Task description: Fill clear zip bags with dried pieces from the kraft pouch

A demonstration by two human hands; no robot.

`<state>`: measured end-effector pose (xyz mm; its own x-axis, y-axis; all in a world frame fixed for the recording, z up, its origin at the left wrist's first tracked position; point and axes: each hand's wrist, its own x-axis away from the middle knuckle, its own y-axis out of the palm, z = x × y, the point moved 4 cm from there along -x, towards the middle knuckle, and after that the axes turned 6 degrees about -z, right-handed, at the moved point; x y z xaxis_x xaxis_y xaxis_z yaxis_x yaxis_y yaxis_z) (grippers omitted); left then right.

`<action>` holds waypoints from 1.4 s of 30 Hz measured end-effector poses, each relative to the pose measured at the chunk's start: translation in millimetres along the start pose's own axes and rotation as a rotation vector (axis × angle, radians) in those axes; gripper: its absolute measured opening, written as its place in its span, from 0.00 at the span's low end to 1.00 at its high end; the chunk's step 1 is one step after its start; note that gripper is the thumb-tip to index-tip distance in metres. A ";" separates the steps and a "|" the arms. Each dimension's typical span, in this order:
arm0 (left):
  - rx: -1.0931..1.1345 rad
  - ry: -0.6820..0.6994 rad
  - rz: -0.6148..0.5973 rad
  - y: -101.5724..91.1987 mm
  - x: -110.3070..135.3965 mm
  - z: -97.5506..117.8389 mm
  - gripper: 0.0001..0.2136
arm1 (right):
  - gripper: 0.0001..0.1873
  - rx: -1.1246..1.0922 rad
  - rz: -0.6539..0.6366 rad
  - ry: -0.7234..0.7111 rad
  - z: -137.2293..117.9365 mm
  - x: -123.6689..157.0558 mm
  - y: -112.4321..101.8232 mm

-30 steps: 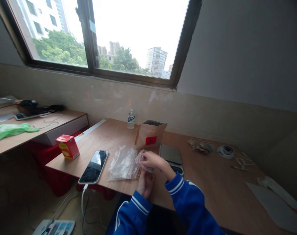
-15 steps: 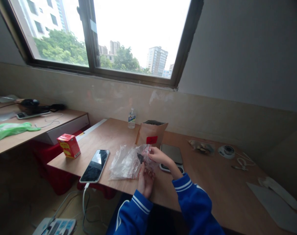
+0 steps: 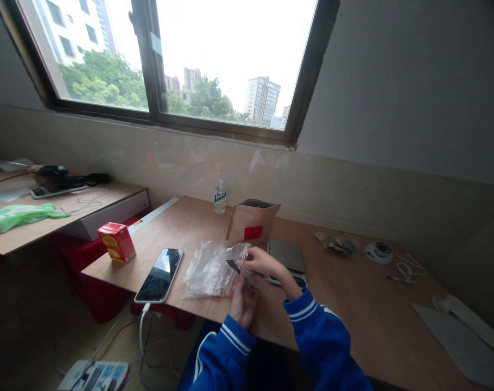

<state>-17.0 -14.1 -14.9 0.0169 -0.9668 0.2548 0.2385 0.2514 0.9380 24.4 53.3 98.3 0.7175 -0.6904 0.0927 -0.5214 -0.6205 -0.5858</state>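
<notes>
My right hand (image 3: pixel 264 262) is closed in a pinch on a small clear zip bag (image 3: pixel 242 250), held over the near part of the table. Just below it, my left hand (image 3: pixel 244 302) has its fingers drawn together at a small dark flat piece (image 3: pixel 233 265). That piece lies against the small bag in this view; whether it is inside is unclear. A pile of clear plastic zip bags (image 3: pixel 208 274) rests left of my hands. Behind them stands an open brown paper pouch (image 3: pixel 247 220) with a red label. A kitchen scale (image 3: pixel 287 255) is partly covered by my right hand and forearm.
Left on the table are a phone (image 3: pixel 159 276) on a white cable and a red box (image 3: pixel 116 242). A clear bottle (image 3: pixel 220 197) stands at the back. To the right lie a bag of brownish pieces (image 3: pixel 336 244), a white dome camera (image 3: pixel 378 250) and paper (image 3: pixel 454 342).
The dark piece has turned to lie flatter at my left fingertips. My right hand has shifted slightly left and down with the small bag.
</notes>
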 end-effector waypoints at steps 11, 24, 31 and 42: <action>-0.010 0.030 0.032 4.6 1.5 3.2 0.11 | 0.10 -0.311 0.095 0.001 2.6 2.4 0.3; -0.015 0.045 0.046 10.8 4.4 5.6 0.14 | 0.21 -0.528 0.183 -0.010 11.4 10.6 9.5; -0.034 0.038 0.047 6.6 1.9 3.7 0.13 | 0.22 -0.391 0.138 0.045 9.8 9.4 15.5; -0.034 0.042 0.021 12.0 4.8 5.5 0.15 | 0.24 -0.613 0.295 0.072 31.3 3.8 20.9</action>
<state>-19.4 -15.4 -1.2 0.0625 -0.9627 0.2633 0.2710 0.2702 0.9239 30.6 49.3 61.2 0.4836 -0.8729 0.0648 -0.8731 -0.4863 -0.0353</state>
